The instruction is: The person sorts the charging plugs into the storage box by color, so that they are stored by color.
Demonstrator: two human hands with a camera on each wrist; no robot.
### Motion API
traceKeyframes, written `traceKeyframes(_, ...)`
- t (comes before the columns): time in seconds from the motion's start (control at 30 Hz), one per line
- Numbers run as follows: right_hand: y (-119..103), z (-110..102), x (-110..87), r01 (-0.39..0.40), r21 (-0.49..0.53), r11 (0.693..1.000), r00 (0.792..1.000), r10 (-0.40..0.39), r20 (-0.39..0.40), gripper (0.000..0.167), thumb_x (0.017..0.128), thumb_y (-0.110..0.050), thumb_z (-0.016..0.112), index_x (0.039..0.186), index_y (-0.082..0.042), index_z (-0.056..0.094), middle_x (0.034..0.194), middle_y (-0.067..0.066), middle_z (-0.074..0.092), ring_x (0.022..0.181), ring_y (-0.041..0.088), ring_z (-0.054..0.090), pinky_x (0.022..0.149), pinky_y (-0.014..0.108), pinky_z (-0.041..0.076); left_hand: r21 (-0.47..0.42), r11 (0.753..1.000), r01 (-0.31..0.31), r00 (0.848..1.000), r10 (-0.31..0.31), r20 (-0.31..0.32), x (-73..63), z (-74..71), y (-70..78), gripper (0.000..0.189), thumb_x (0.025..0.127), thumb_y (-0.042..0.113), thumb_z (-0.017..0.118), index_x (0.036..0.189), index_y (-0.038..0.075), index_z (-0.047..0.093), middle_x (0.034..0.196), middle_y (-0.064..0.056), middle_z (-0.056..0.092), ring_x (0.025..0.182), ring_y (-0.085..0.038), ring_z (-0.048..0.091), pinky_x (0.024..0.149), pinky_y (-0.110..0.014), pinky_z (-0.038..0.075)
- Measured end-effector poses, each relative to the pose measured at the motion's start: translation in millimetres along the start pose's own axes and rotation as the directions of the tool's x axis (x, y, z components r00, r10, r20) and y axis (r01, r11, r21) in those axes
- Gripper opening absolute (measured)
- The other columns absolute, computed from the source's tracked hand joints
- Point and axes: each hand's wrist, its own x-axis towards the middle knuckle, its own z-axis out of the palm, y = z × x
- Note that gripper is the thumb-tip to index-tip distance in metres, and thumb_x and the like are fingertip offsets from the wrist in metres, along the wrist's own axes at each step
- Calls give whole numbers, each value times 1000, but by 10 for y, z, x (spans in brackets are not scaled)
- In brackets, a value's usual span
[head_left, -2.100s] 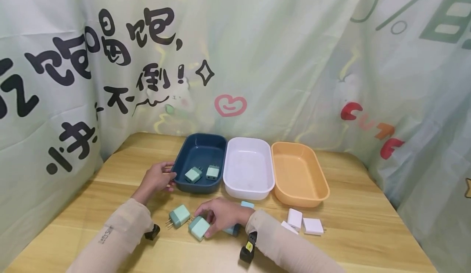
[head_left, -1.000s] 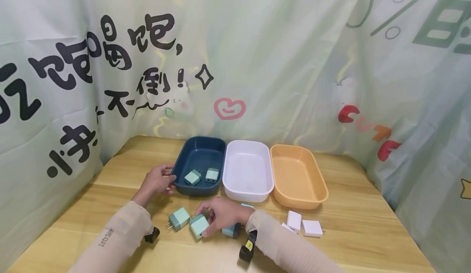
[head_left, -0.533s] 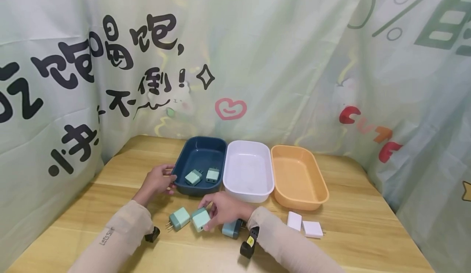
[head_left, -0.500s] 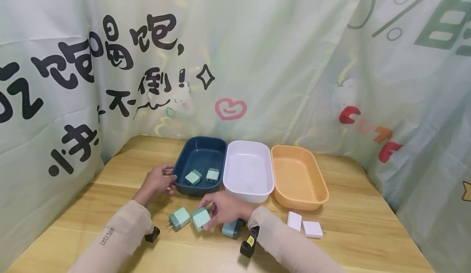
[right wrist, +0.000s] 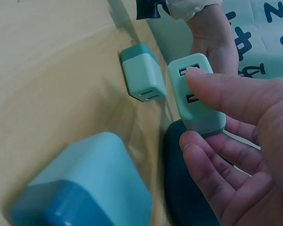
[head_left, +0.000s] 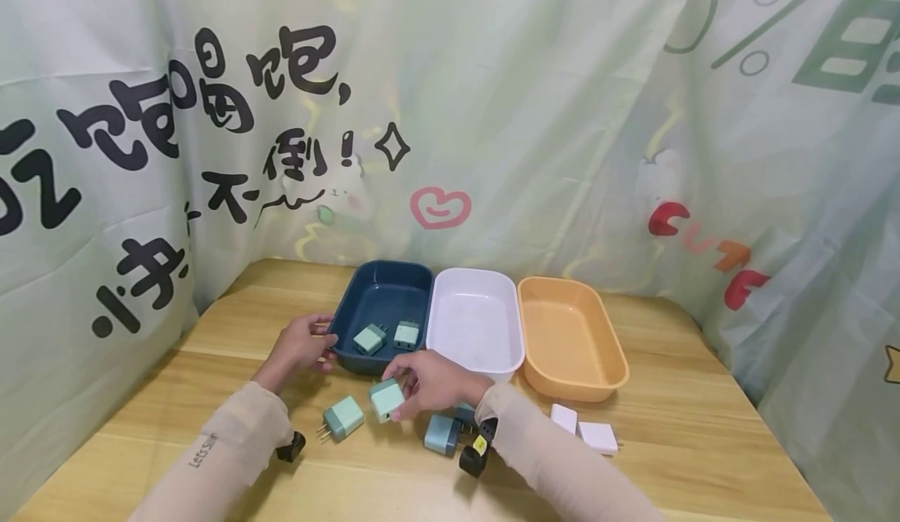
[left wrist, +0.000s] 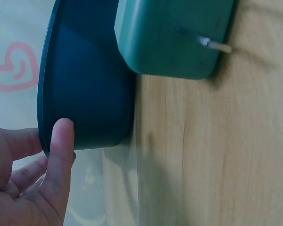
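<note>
1. Right now my right hand [head_left: 432, 381] has a mint charger [head_left: 387, 402] pinched, thumb over the port end and fingers bent underneath. It looks lifted off the desk [head_left: 703, 428], just in front of the navy tray [head_left: 355, 360]. Fingertip hold on smooth-looking plastic, so a slip is my top worry.
2. My thumb partly covers the ports. If I press unevenly, I reckon the thing could twist round and drop prongs first.
3. The tray's front wall is close by. Go that way too low and I'd probably clip the rim and shove the tray toward the desk's far edge.
4. My left hand [head_left: 298, 344] just touches that tray's outer left side, fingers loose, not wrapped round anything. Might not stop a slide if I bump it.
5. A couple of mint chargers [head_left: 369, 339] lie inside, near the tray's front wall. Anything dropped there could knock into them.
6. The black camera [head_left: 474, 461] on my right wrist hangs near a blue charger [head_left: 441, 434]. A lazy sweep could drag that toward the near edge.
7. The loose mint charger [head_left: 342, 418] lies with its prongs toward the desk's left edge. Easy sleeve snag imo.
</note>
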Motion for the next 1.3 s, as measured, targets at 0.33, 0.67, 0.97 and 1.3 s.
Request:
traceKeyframes(0.33, 11, -38, 49, -2, -12, 1000, 1000, 1, -18, 47, 74, -16, 86, 114, -11, 64, 93, -8, 58, 72, 4, 60, 71, 20, 53, -24, 1000, 11, 1000, -11, 5, -25, -19, -68, 48, 97, 2, 56, 142, 2, 42, 131, -27, 50, 74, -23, 64, 61, -35, 59)
traceKeyframes(0.67, -32, -174, 93, 8, 42, 999, 999, -6, -49, 45, 75, -16, 86, 113, -10, 64, 96, -4, 61, 74, 10, 64, 71, 23, 54, -41, 999, 16, 1000, -16, -4, 17, -5, -31, 46, 96, 0, 55, 141, 1, 43, 126, -26, 52, 75, -24, 63, 61, -35, 59)
traceKeyframes(0.97, -14, -291, 189, -22, 63, 998, 998, 26, -54, 44, 77, -15, 84, 115, -6, 63, 101, 1, 59, 78, 15, 65, 72, 24, 53, -36, 999, 6, 1000, -6, 3, 20, -24, -26, 47, 96, 1, 56, 142, 1, 43, 130, -27, 50, 74, -23, 64, 61, -35, 59)
traceKeyframes(1.3, -4, -435, 294, -126, 30, 992, 988, 128, -88, 43, 78, -24, 84, 115, -12, 64, 106, -2, 60, 84, 15, 64, 76, 26, 53, -32, 999, -5, 1000, 5, -8, 33, -11, -39, 47, 96, 1, 56, 141, 3, 44, 130, -27, 51, 74, -23, 64, 60, -35, 59)
